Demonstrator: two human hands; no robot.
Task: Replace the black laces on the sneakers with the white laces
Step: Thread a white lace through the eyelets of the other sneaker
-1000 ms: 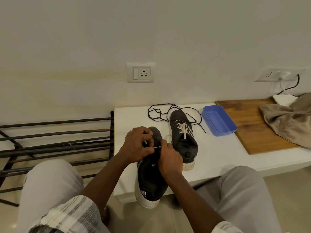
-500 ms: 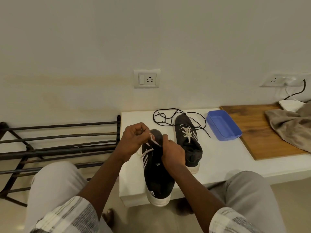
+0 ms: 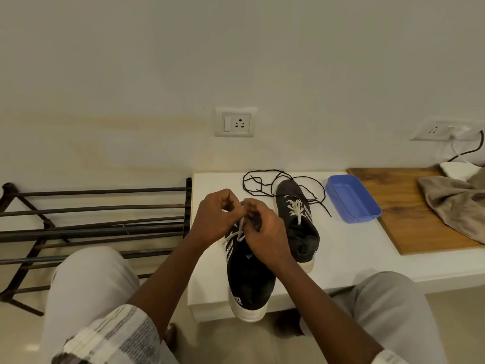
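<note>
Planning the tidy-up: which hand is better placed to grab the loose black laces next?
Probably the right hand: the black laces lie by the far sneaker, on its side; the left hand would cross over.

Upper eyelets of the near sneaker (image 3: 249, 279) are hidden under the left hand (image 3: 217, 218) and right hand (image 3: 266, 233).

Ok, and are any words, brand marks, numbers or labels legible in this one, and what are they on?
No text can be read.
Tongue of the near sneaker: small white logo, any lettering too small to read.
Camera-side end of the near sneaker, just above the white sole: white logo, lettering blurred.
Camera-side end of the far sneaker: small white mark, unreadable.
Wall socket: no lettering visible.
</note>
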